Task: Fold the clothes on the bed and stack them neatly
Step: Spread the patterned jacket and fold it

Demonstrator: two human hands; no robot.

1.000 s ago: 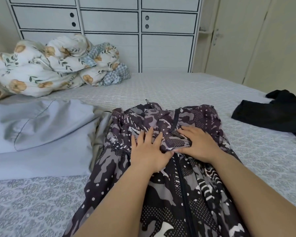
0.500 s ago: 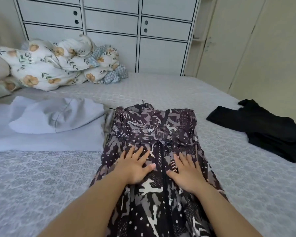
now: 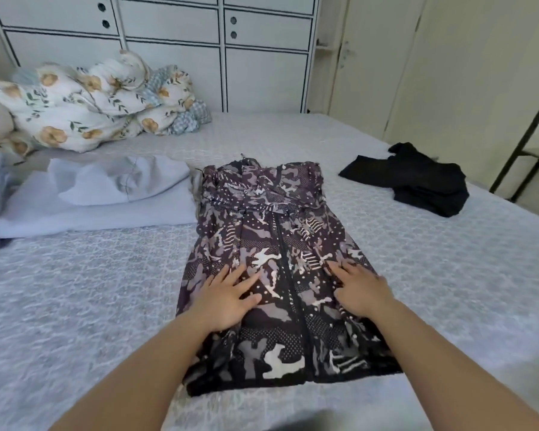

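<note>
From the head camera, your jacket lies spread flat mid-bed, zip up, hem nearest you. Your left hand and right hand rest on it, fingers straight and spread, either side of the zip. Folded pale clothes touch its left edge; a black garment lies apart, right.
</note>
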